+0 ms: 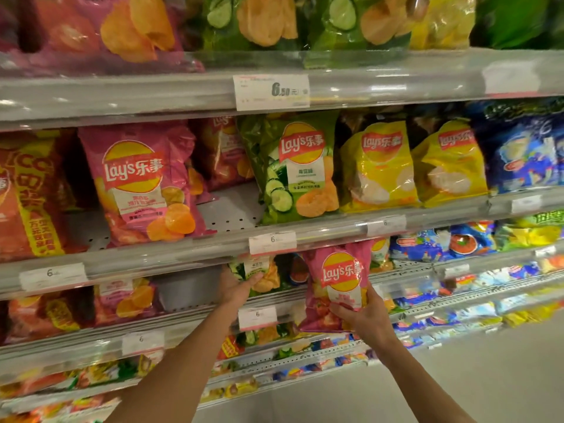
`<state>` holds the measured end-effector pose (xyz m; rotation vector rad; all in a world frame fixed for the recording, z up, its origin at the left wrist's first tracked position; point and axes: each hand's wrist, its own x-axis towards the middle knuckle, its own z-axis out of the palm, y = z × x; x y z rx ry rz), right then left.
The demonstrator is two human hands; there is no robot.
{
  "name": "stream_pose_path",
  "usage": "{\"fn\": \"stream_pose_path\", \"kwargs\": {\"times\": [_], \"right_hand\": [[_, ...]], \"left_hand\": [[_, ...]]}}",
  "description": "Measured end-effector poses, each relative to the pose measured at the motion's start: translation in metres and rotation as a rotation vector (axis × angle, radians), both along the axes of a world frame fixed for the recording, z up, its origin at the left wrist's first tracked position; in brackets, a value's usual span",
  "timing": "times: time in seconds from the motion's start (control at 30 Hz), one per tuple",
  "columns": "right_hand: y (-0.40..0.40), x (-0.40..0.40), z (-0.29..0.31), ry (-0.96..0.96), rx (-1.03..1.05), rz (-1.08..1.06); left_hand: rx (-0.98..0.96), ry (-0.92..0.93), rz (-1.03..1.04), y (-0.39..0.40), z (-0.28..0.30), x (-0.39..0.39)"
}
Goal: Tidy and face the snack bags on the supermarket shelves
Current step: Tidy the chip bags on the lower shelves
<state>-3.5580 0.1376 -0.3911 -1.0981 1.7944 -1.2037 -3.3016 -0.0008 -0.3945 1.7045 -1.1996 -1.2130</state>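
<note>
My right hand (363,315) grips the lower part of a pink Lay's bag (335,279), held upright in front of the third shelf's edge (189,322). My left hand (238,288) reaches into that shelf and holds a green cucumber Lay's bag (262,274) by its lower left corner, thumb across its front. On the shelf above stand a pink Lay's bag (143,184), a green one (297,169) and two yellow ones (378,169), all facing out.
A gap of bare shelf (232,209) lies between the pink and green bags on the second shelf, with another pink bag (222,151) set further back. Price tags (271,242) line the shelf rails. Blue bags (525,154) stand at right. Grey floor (457,377) lies below.
</note>
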Motion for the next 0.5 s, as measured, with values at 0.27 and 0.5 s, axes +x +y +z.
{"fn": "stream_pose_path", "kwargs": {"times": [0.27,0.5], "right_hand": [[0.004,-0.027,0.007,-0.039,0.026,0.064],[0.010,-0.019,0.006,-0.093,0.020,0.063]], "left_hand": [[0.051,-0.049,-0.092,-0.005,-0.003,-0.024],[0.051,-0.154,-0.171,-0.008,-0.004,-0.028]]}}
